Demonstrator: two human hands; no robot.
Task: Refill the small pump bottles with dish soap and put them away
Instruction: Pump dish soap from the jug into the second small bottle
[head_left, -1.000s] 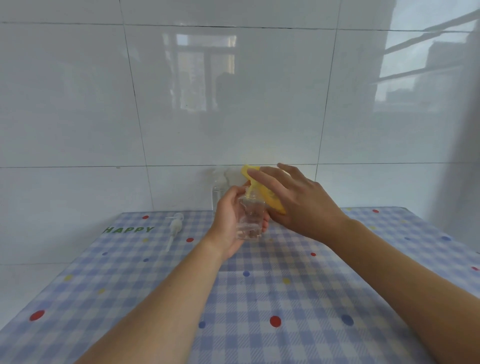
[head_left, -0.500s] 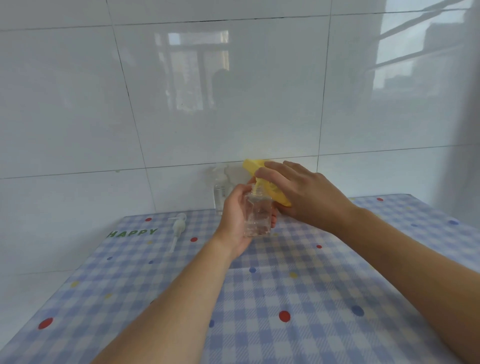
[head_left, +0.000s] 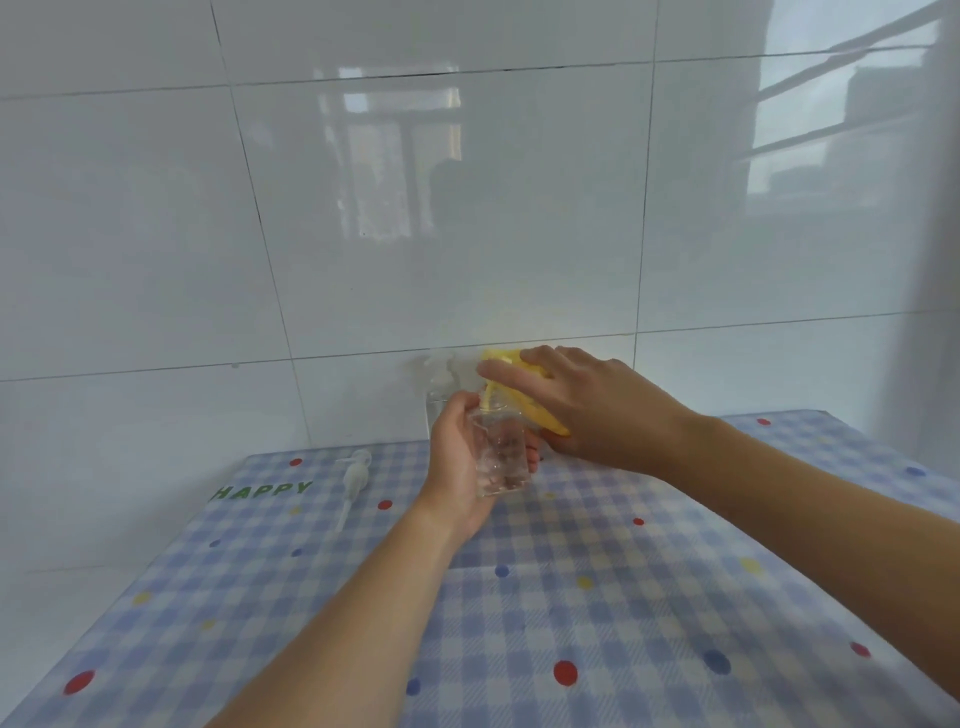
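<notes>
Now | my left hand (head_left: 460, 460) wraps the upright small bottle (head_left: 501, 460) | my right hand (head_left: 592, 408) grips the yellow soap container (head_left: 500, 357), tilted, spout just above the bottle's mouth.

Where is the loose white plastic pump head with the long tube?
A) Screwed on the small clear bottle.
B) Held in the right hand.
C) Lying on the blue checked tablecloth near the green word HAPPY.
C: the white plastic pump head lies flat on the blue checked tablecloth, beside the green word HAPPY.
</notes>
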